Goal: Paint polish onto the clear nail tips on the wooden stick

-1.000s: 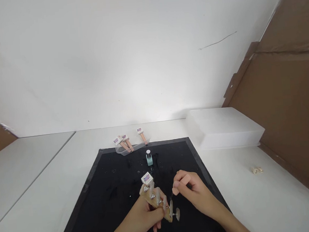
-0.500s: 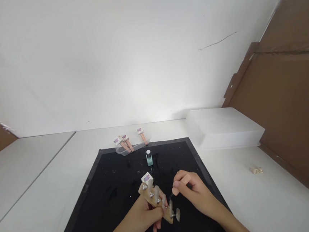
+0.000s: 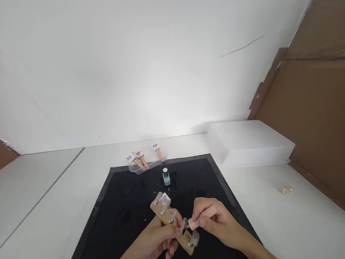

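My left hand (image 3: 159, 237) is closed around a tan wooden nail tip stand (image 3: 187, 245), held tilted over the black mat. Several clear nail tips stick up from its metal pegs. My right hand (image 3: 218, 222) pinches a pink-handled nail polish brush (image 3: 209, 212). The brush end meets or nearly meets a clear nail tip (image 3: 184, 224) beside my left thumb; exact contact is hard to make out. Just behind the stand, a small white labelled bottle (image 3: 165, 197) is partly covered by it. Farther back stands a mint nail polish bottle (image 3: 166, 179).
A clear tray (image 3: 139, 172) at the mat's far edge holds pink-handled bottles (image 3: 141, 159) with white labelled ends. A white box (image 3: 252, 142) sits at the back right. Small cream rings (image 3: 286, 190) lie on the white table. Brown cardboard (image 3: 326, 132) walls the right side.
The stand has turned in my left hand, showing more of its wooden face. My right hand has shifted slightly, and the brush handle now lies flatter, pointing left toward the nail tip.
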### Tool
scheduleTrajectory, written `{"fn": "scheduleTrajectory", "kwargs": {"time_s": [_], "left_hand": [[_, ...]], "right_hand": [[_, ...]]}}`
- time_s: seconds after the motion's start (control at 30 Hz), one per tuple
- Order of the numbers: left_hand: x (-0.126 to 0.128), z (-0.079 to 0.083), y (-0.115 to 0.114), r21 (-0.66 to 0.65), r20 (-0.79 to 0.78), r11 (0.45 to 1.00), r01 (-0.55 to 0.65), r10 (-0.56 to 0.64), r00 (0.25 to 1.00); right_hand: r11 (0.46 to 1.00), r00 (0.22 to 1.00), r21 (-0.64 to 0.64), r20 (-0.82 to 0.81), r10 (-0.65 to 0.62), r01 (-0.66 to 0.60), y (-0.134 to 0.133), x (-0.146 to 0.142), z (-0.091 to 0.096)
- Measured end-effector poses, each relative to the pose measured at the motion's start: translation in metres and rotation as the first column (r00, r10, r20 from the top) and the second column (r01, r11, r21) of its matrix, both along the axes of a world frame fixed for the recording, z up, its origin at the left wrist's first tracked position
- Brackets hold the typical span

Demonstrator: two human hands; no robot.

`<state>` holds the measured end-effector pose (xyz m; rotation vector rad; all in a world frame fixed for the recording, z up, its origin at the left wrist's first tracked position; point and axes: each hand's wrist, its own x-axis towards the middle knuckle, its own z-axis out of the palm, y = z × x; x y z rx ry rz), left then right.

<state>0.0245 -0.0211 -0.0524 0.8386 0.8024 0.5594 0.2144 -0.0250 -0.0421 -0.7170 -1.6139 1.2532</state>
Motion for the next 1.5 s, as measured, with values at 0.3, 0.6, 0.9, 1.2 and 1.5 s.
{"fn": "scheduleTrajectory", "kwargs": {"time_s": [0.3,0.6,0.9,1.2,1.5], "left_hand": [[-0.001,-0.008,0.002,-0.096,0.05,0.995,-0.04,0.044,0.998],[-0.002,-0.015,0.001,-0.181,0.08,0.981,-0.071,0.087,0.993],[-0.006,-0.021,0.002,-0.256,0.139,0.961,-0.103,0.142,0.98],[-0.006,-0.022,0.002,-0.242,0.193,0.967,-0.078,0.127,0.973],[-0.009,-0.017,0.0,-0.248,0.166,0.962,-0.112,0.156,0.974]], "right_hand": [[0.982,0.979,0.044,-0.09,-0.18,0.185,0.005,0.001,-0.004],[0.993,0.994,-0.047,0.006,-0.108,0.108,0.004,0.0,-0.005],[0.977,0.978,-0.211,-0.191,-0.084,0.042,0.004,0.003,-0.011],[0.977,0.946,-0.211,-0.319,-0.061,-0.008,0.007,0.002,-0.009],[0.971,0.954,-0.236,-0.278,-0.108,0.041,0.004,0.001,-0.003]]}}
